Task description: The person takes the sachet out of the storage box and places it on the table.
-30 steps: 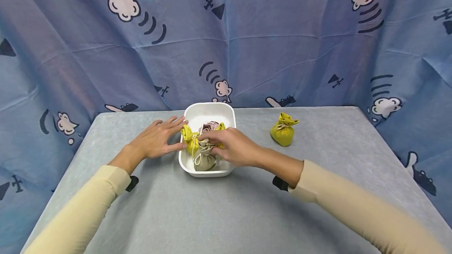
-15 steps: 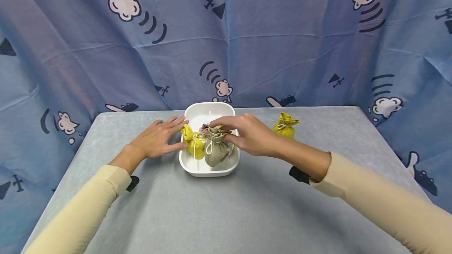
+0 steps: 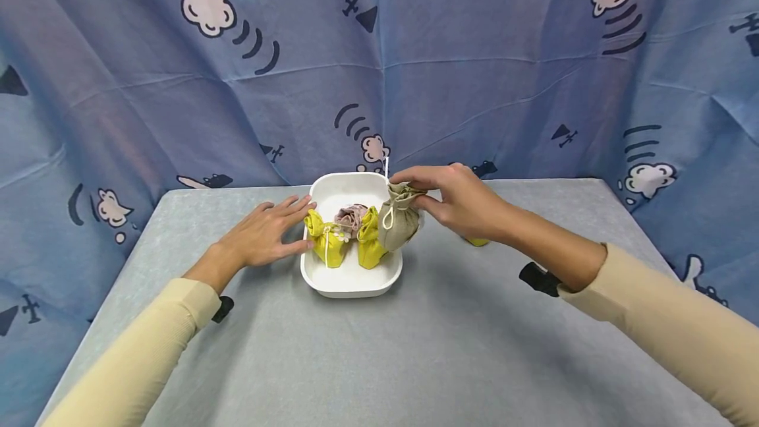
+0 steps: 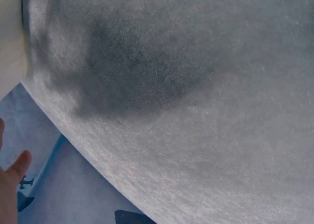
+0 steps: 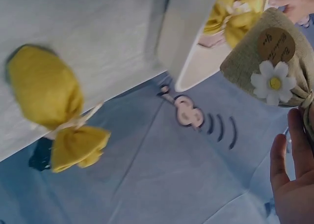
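My right hand pinches the gathered neck of a beige drawstring pouch, holding it up over the right rim of a white tray. In the right wrist view the pouch shows a white daisy and a round brown label. Inside the tray are a yellow pouch at the left, another yellow pouch at the right, and a pinkish pouch behind them. With fingers spread, my left hand touches the tray's left side.
A further yellow pouch stands on the grey table right of the tray, mostly hidden behind my right hand in the head view. A blue patterned curtain hangs along the table's back edge.
My right hand has lifted the beige pouch from the tray's front and carried it up and right, uncovering the right yellow pouch. The left hand has stayed in place.
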A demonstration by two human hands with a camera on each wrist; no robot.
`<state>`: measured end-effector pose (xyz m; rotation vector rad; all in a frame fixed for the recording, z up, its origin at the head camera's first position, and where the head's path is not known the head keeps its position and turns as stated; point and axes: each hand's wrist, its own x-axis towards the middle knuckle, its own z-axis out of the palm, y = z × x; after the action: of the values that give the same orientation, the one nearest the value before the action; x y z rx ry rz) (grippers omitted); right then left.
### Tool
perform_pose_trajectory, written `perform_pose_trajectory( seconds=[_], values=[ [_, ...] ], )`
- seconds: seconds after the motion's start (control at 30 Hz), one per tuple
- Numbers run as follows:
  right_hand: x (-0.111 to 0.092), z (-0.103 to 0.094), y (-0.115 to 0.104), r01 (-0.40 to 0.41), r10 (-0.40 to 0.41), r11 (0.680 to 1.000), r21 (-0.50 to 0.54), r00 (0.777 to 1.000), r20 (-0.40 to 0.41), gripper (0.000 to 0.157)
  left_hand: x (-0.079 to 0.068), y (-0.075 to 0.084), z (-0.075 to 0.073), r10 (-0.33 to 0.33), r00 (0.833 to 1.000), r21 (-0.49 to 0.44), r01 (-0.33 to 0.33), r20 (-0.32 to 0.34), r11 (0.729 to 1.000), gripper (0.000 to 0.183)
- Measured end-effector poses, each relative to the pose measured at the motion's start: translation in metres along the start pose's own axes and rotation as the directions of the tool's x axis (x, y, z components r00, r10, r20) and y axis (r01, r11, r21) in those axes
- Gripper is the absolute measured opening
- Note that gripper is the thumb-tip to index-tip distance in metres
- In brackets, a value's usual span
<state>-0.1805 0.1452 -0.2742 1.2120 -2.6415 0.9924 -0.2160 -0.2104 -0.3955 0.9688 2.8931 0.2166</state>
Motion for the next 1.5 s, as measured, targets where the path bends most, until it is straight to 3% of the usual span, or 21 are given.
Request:
perform_pose_trajectory(
  seconds=[0.2, 0.5, 0.87, 1.1, 1.5],
  values=[
    [-0.005, -0.009, 0.020, -0.055, 0.053, 0.998, -0.038, 0.998, -0.031, 0.044, -0.001, 0.000, -0.001, -0.010, 1.000, -0.002, 0.010, 0.011, 1.000, 0.084],
    [-0.011, -0.010, 0.043, -0.134, 0.133, 0.991, -0.014, 0.990, -0.044, 0.042, -0.002, -0.001, -0.001, -0.025, 0.999, -0.004, 0.025, 0.031, 1.000, 0.084],
    [-0.023, 0.006, 0.066, -0.228, 0.228, 0.974, -0.004, 0.974, -0.008, 0.041, -0.001, 0.000, 0.000, -0.006, 1.000, 0.001, 0.006, 0.015, 1.000, 0.083],
    [-0.026, 0.013, 0.076, -0.308, 0.308, 0.951, 0.033, 0.951, 0.008, 0.039, 0.000, -0.002, 0.001, 0.006, 1.000, 0.002, -0.006, 0.002, 1.000, 0.083],
    [-0.033, 0.019, 0.097, -0.331, 0.331, 0.944, 0.006, 0.943, -0.024, 0.040, -0.001, 0.000, 0.000, -0.005, 1.000, -0.004, 0.005, 0.014, 1.000, 0.083]
  ],
)
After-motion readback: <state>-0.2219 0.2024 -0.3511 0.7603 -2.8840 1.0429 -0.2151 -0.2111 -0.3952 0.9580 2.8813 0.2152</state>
